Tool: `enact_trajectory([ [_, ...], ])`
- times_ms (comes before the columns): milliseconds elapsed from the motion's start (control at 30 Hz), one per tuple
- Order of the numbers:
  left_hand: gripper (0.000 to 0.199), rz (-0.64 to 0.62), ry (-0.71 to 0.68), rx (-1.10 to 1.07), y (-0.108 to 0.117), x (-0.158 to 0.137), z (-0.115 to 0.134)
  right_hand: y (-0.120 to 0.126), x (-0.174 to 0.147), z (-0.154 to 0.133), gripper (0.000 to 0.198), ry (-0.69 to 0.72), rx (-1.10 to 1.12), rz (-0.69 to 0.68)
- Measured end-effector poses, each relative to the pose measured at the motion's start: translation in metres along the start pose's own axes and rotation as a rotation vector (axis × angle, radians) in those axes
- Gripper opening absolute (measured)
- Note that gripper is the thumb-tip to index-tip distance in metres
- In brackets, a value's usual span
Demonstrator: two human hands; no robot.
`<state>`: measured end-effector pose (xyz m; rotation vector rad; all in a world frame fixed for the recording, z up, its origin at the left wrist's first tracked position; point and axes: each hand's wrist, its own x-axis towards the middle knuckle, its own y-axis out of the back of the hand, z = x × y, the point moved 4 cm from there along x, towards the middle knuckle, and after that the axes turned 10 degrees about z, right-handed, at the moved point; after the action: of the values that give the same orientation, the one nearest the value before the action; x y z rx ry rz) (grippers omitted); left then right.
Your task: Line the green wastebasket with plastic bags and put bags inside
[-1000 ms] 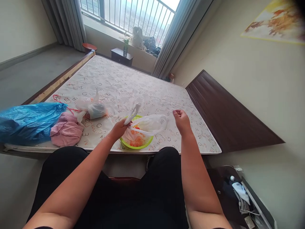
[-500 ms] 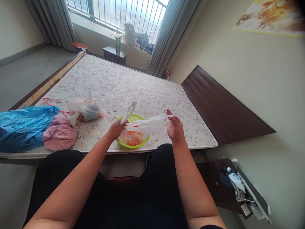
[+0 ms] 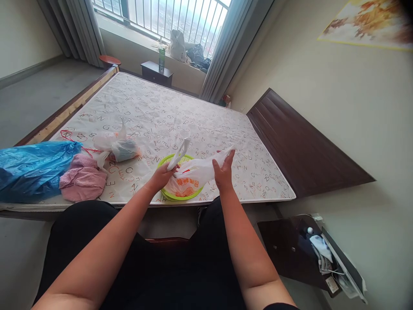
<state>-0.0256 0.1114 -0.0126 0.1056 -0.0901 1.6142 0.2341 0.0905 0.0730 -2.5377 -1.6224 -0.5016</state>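
Left hand (image 3: 163, 174) is pinched shut on one handle loop of the white plastic bag (image 3: 193, 172), loop sticking up past the knuckles; looks like it's held high to keep the mouth of the bag pulled open. Right hand (image 3: 223, 168) has its fingers curled round the bag's other handle, thumb side up, gripping the film, so the bag is stretched between both hands. Bag sits in a green basket (image 3: 167, 196) at the near edge of the mattress (image 3: 180, 112), about mid-way along it; something orange shows through the film, can't tell what. The basket probably just props the bag up. Toward the near left corner: blue plastic bag (image 3: 32, 168), pink knitted bundle (image 3: 82, 178) touching it, and a small knotted clear bag (image 3: 119, 146) just beyond, with red string (image 3: 69, 135) near the left edge. Dark bedside cabinet (image 3: 284, 249) on the floor off the near right corner.
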Motion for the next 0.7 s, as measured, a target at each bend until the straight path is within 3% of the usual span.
enact_trajectory([
  [133,0.053,0.016,0.14,-0.149,-0.008,-0.004,-0.001,0.002,0.009,0.017,0.084,-0.04,0.139,0.258],
  [200,0.052,0.013,0.194,-0.206,-0.014,-0.008,-0.001,0.001,0.011,0.024,0.077,-0.112,0.237,0.326],
  [367,0.049,0.041,0.373,-0.354,-0.028,-0.018,-0.015,-0.007,0.009,0.03,0.071,-0.338,0.494,0.243],
  [467,0.041,0.135,0.451,-0.492,-0.03,-0.018,-0.021,-0.007,0.005,0.027,0.071,-0.369,0.523,0.209],
  [567,0.035,0.245,0.382,-0.687,-0.025,-0.011,-0.013,-0.006,0.0,0.023,0.075,-0.327,0.469,0.185],
  [700,0.029,0.593,0.131,-0.798,-0.009,-0.007,0.009,-0.013,-0.011,0.017,0.076,-0.313,0.393,0.103],
])
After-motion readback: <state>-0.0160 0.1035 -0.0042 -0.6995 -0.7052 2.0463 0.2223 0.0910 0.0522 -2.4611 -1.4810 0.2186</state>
